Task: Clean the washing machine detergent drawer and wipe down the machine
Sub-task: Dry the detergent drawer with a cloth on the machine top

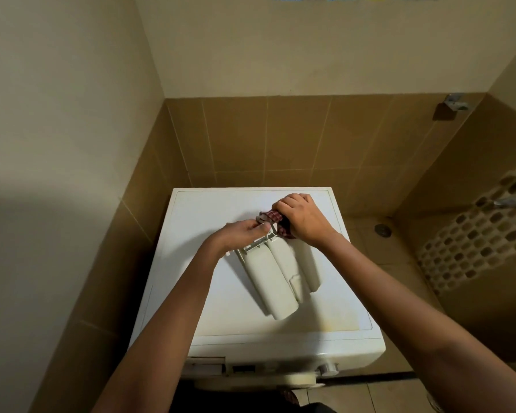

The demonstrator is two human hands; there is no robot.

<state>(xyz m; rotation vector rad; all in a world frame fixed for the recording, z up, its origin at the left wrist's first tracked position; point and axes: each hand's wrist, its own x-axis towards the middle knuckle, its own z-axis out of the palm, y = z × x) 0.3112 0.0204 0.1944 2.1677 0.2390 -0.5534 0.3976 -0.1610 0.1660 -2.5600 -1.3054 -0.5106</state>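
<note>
Left arm: bare, stretched forward from lower left, forearm angled rightward.
Left hand (245, 231): fingers curled, pinching the far end of the drawer (273, 272).
Right arm: bare, stretched in from lower right, angled leftward.
Right hand (303, 219): back up, fingers curled round the cloth (276, 216), just beside the left hand.

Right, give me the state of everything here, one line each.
detergent drawer: out of the machine, upside down on its top.
checked cloth: bunched against the drawer's far end.
left grip: holds the drawer's far end.
right grip: clutches the cloth.
washing machine: drawer slot empty.
</note>
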